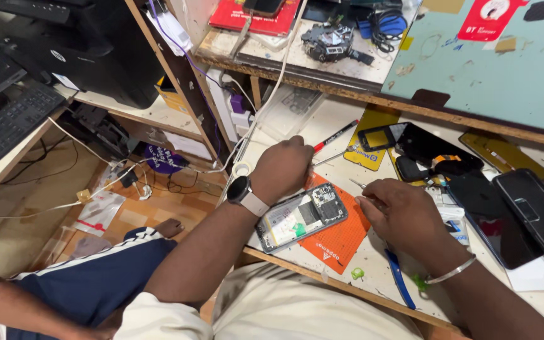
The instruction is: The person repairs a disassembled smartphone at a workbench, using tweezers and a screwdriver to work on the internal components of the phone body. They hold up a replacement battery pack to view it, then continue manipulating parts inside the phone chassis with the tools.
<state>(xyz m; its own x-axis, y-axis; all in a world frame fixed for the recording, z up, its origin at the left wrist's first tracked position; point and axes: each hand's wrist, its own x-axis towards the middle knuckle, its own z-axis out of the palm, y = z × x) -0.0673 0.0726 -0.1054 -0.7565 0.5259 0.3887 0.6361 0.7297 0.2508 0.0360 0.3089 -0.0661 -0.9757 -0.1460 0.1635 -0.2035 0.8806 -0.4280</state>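
Orange matting (pixel 341 236) is spread on the desk (pixel 373 277), and an opened phone (pixel 301 217) with its back removed is laid across the mat's nine o'clock edge. The left hand (pixel 281 169) is curled into a loose fist at the phone's twelve o'clock end, pressed against it. The right hand (pixel 401 211), at three o'clock of the phone, is closed on thin tweezers (pixel 359 184), tips aimed toward the phone. The phone is judged light, stiff and fragile: exposed boards and flex parts would be better avoided, and the metal frame edges gripped instead. At one o'clock a red pen (pixel 335 135) and dark phone parts (pixel 423 151) are scattered; a blue tool (pixel 399 277) lies at five o'clock, crowding the right wrist.
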